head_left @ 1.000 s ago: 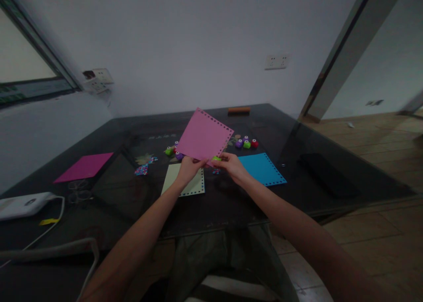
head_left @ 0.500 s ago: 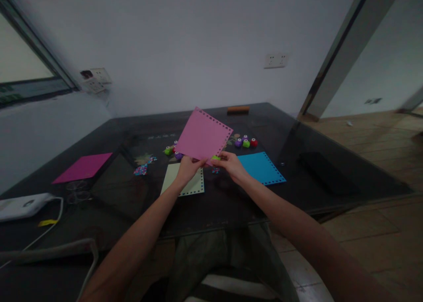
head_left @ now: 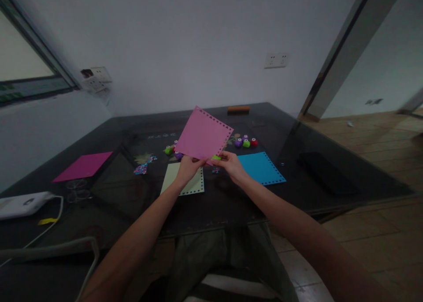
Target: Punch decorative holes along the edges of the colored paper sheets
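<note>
My left hand (head_left: 187, 168) pinches the lower corner of a pink paper sheet (head_left: 204, 134) and holds it up, tilted, above the dark glass table (head_left: 132, 196). Small holes run along the sheet's right and top edges. My right hand (head_left: 230, 164) is closed on a small green punch (head_left: 216, 158) that sits at the sheet's lower right edge. Under my hands lies a pale green sheet (head_left: 183, 180) with punched edges. A blue sheet (head_left: 261, 168) with punched edges lies just right of my right hand.
Small coloured punches sit behind the sheet, a group on the right (head_left: 246, 142) and a few on the left (head_left: 172, 149). A magenta sheet (head_left: 84, 165) lies far left, paper cut-outs (head_left: 144, 165) nearby. A white device (head_left: 21, 204) with a cable is at the near left.
Almost nothing has moved. Both hands keep their hold on the pink sheet and the punch in the same place; the view shifted very slightly.
</note>
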{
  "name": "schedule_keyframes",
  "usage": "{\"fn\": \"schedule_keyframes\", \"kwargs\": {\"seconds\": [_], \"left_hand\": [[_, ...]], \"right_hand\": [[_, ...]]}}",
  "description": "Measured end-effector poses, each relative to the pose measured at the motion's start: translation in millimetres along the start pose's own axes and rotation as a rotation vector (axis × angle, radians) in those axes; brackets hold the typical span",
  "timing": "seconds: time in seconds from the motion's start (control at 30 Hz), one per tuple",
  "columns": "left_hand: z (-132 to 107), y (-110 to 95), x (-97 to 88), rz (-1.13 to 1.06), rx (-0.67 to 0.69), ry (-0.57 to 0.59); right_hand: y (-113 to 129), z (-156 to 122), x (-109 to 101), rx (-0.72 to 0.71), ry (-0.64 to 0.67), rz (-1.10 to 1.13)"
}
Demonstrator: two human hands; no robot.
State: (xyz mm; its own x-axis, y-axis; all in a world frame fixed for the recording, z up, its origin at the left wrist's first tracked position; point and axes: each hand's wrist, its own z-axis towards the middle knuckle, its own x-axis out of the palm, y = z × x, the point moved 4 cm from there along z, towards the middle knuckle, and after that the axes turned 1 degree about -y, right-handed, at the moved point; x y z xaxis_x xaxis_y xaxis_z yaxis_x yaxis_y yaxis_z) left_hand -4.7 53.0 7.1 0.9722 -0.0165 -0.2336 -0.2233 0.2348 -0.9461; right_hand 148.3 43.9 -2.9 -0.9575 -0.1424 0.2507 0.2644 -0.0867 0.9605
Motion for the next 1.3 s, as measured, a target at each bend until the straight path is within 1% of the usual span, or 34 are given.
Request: {"fn": "schedule_keyframes", "kwargs": {"seconds": [0.13,0.23,0.37,0.67,0.77,0.93,1.13,1.3], "left_hand": [[-0.8,-1.3,0.4,0.01,0.002,0.0],[-1.2,-2.7,0.1,0.02,0.017,-0.011],[-1.2,-2.5,0.2,0.046,0.032,-0.032],[-2.9,-0.6,5.3,0.035,0.027,-0.006],[-3.8,-2.9,4.5,0.047,0.027,-0.027],[-3.1,-2.4,-0.3,0.108,0.019,-0.095],[-1.3,0.1,-1.5,0.099,0.018,-0.083],[-2.0,-3.5,-1.2,0.091,0.024,-0.095]], "right_hand": [[0.7,-0.7,1.3,-0.01,-0.018,0.017],[0.6,-0.5,2.4,-0.011,-0.006,0.038],[-1.4,1.2,0.9,-0.016,-0.007,0.014],[-2.2,0.3,2.2,-0.011,0.017,0.028],[-2.0,-0.4,2.2,-0.018,0.029,0.03],[-3.0,-0.7,2.1,-0.016,0.056,-0.006],[-3.1,-0.2,2.0,0.004,0.041,-0.022],[-2.7,0.7,1.3,0.007,0.049,-0.05]]}}
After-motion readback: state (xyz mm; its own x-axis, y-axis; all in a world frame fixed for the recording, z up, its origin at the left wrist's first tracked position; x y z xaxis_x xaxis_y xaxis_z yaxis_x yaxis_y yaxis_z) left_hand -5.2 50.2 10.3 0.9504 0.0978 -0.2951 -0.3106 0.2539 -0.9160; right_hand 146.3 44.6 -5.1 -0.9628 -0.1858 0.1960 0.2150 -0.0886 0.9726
